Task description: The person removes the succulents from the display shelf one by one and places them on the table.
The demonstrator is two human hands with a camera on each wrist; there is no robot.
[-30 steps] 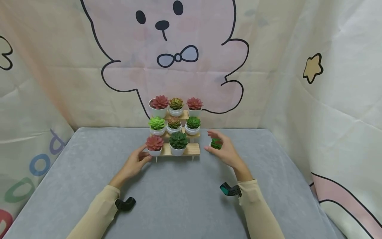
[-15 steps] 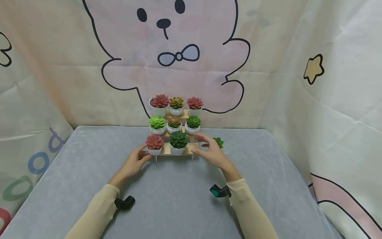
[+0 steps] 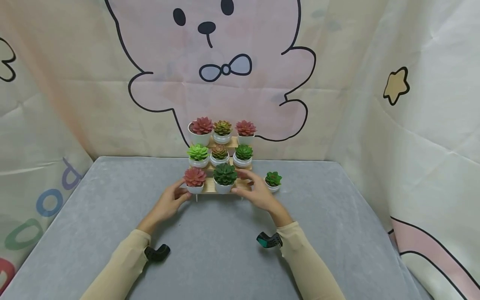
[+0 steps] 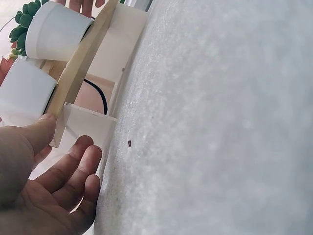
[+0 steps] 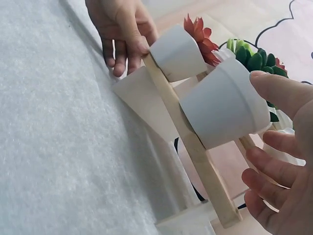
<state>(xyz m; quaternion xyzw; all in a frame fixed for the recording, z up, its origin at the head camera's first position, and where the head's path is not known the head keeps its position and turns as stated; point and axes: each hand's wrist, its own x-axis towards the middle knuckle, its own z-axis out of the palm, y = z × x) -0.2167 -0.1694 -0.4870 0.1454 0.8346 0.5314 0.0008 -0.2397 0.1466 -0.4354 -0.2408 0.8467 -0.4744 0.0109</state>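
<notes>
A three-step wooden stand [image 3: 208, 186] holds small potted succulents. My left hand [image 3: 167, 203] is at the stand's left end, beside a red succulent [image 3: 194, 177] on the lowest step. In the left wrist view its thumb [image 4: 45, 128] presses the front edge of the board, an index finger partly shows behind, and the other fingers hang below. My right hand [image 3: 260, 194] is at the right of a dark green succulent [image 3: 224, 174] in a white pot [image 5: 225, 105]. Its thumb [image 5: 279, 88] is at the pot's rim; its fingers are spread and slightly bent.
On the grey cloth-covered table [image 3: 210, 250], a small green succulent [image 3: 273, 179] in a white pot stands right of the stand. More succulents fill the middle and top steps. A printed curtain [image 3: 262, 96] hangs close behind the stand.
My right hand has moved left, away from the small green succulent on the table, to the dark green succulent on the lowest step. My left hand has stayed at the stand's left end.
</notes>
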